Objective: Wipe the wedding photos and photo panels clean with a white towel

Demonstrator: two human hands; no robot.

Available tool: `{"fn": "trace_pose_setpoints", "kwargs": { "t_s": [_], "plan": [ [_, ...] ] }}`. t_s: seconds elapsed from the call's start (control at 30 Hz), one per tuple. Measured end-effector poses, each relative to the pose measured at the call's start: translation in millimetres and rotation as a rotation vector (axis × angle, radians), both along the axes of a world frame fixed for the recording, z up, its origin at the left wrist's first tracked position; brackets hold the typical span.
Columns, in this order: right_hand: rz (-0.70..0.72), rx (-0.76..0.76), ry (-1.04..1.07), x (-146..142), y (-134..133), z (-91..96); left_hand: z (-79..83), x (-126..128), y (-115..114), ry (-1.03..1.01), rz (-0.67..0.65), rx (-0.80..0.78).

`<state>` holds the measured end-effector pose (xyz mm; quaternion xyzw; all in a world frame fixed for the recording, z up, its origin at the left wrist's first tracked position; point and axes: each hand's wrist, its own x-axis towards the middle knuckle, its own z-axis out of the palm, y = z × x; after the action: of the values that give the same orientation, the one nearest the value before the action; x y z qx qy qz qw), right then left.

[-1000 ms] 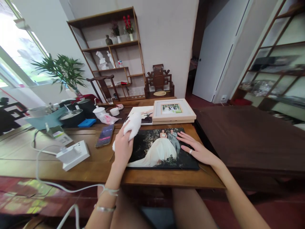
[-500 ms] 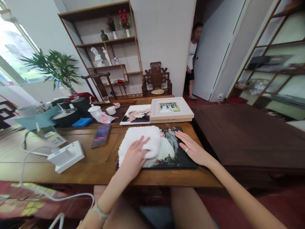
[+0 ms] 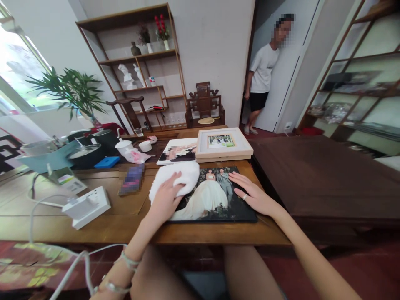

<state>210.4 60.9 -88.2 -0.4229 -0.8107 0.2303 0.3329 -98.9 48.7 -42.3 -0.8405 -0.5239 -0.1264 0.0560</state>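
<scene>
No readable text. Dark print on the white T-shirt [image 3: 261,74], maybe lettering, too small to make out. Small box [image 3: 67,180] label: blurred. Phone [image 3: 132,179]: pixelated.

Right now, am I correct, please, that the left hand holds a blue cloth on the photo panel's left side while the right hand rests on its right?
Not quite: in the head view, the cloth is white. The left hand does hold it on the left side of the photo panel, and the right hand rests on its right.
</scene>
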Motion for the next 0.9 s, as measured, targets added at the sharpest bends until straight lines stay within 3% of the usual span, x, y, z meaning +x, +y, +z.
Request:
{"fn": "trace_pose_setpoints", "kwargs": {
  "t_s": [0.13, 0.37, 0.43, 0.53, 0.77, 0.9],
  "plan": [
    [-0.006, 0.016, 0.024, 0, 1, -1.0, 1.3, -1, 1, 0.046, 0.02, -0.008],
    [-0.011, 0.02, 0.009, -1, 1, -1.0, 5.1, 43, -82, 0.049, -0.209, -0.077],
    [-0.013, 0.023, 0.005, 0, 1, -1.5, 4.8, 51, -93, 0.034, -0.257, -0.075],
    [-0.002, 0.025, 0.015, 1, 2, -2.9, 3.9, 50, -82, -0.001, -0.223, -0.061],
    [0.007, 0.021, 0.024, 2, 2, -2.2, -1.4, 9, -9, 0.015, -0.05, 0.016],
    [0.001, 0.013, -0.004, 1, 1, 0.4, -0.3, 4, -17, 0.016, -0.061, 0.019]
  ]
}}
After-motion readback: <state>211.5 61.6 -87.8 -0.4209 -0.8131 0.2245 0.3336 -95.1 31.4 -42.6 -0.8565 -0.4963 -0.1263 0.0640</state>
